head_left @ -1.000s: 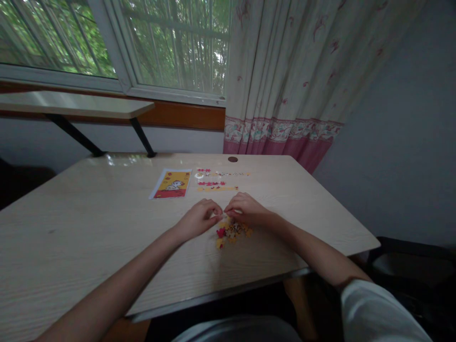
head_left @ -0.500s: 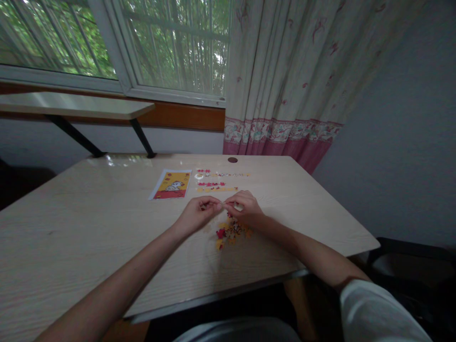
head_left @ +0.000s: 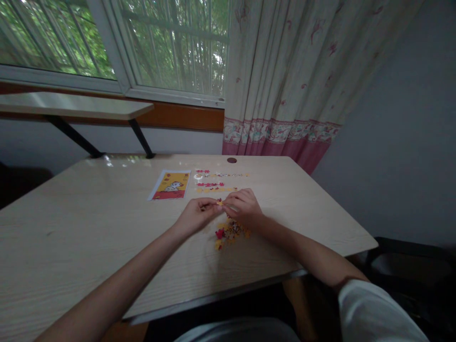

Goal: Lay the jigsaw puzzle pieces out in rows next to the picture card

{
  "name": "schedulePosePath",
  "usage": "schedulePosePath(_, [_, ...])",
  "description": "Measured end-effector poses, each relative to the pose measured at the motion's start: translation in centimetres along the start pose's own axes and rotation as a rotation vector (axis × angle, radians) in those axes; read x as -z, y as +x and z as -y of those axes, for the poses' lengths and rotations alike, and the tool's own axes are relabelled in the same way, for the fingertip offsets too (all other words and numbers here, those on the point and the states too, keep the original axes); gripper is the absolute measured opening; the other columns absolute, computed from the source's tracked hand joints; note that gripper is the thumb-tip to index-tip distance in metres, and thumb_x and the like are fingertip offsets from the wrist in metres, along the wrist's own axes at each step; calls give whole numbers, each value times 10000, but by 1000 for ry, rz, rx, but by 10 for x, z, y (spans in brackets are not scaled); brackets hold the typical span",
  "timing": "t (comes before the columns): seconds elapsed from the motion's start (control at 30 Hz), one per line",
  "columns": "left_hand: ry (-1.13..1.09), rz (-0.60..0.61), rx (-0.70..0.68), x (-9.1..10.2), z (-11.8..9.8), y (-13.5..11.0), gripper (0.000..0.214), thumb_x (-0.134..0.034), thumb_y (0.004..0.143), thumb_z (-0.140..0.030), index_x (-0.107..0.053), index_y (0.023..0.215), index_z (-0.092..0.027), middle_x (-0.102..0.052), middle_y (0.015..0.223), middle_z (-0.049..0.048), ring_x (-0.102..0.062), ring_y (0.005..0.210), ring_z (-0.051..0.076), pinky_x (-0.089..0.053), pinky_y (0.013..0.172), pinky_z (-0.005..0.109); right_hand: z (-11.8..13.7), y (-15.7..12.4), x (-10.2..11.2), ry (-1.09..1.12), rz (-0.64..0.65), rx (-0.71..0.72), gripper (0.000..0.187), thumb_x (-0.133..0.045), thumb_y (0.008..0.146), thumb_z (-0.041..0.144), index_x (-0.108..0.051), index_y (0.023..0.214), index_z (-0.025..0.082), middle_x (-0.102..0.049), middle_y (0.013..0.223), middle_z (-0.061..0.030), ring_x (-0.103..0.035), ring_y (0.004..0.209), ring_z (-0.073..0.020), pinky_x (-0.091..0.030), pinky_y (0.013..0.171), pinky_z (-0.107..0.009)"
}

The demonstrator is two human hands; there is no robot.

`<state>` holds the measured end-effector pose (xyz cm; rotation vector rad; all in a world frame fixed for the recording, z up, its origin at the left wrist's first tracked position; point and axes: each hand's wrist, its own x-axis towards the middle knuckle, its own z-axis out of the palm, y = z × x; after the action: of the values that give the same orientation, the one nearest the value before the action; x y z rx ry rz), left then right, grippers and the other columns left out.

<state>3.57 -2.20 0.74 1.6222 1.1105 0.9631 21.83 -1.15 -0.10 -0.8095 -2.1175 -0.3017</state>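
Observation:
Between the fingertips of both hands is a small yellow and red puzzle piece [head_left: 220, 203]. My left hand [head_left: 199, 213] pinches it from the left, and my right hand [head_left: 245, 207] closes on it from the right. Just below the hands lies a loose heap of puzzle pieces [head_left: 233, 231] in yellow, red and dark-and-white. Beyond the hands, more pieces are laid out in rows: a red row [head_left: 210, 184], a yellow row [head_left: 213, 190] and a mixed pale row [head_left: 228, 175]. A picture card [head_left: 173, 185] with a white animal on yellow and red lies to the left.
The pale wooden table [head_left: 107, 228] spreads out under everything. A round dark cap [head_left: 232, 160] is set near its back edge. A raised shelf [head_left: 78, 103] stands at the back left, and a curtain [head_left: 281, 95] hangs behind. A dark chair [head_left: 409, 251] is at the right.
The piece at my fingertips now shows its yellow and red face; before, it was seen as a thin sliver. Both hands stay close together in nearly the same place.

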Motion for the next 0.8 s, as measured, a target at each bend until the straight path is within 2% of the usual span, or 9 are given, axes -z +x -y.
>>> schedulePosePath(0.13, [48,12,-60,4,4,1,299,-595,727,-393,-670,826,-121,-681,778,59,-543,640,135,-408,590,250,-2,1,3,8,33,14,142,-550,828,328,-665,823,245,-680,842,7,-571,751,-110,-317,749,-300])
schedulePosePath(0.33, [251,3,-91,9,1,-1,280,-518,773,-361,-653,753,-117,-610,653,18,-459,566,106,-337,517,225,-5,0,5,27,48,-44,171,-520,847,302,-666,911,242,-670,838,-9,-569,777,-119,-316,753,-300])
schedulePosePath(0.63, [321,91,-105,10,1,-3,222,-487,754,-284,-638,737,-122,-610,671,22,-455,561,103,-345,518,221,-8,0,4,33,145,-10,193,-513,858,348,-675,830,249,-669,770,5,-553,735,-114,-293,744,-301])
schedulePosePath(0.8, [328,136,-109,10,-5,-4,270,-467,786,-329,-637,748,-122,-599,651,16,-427,522,94,-327,487,215,-6,-1,3,74,150,-7,174,-515,856,316,-655,805,225,-678,757,10,-568,746,-113,-301,762,-299])
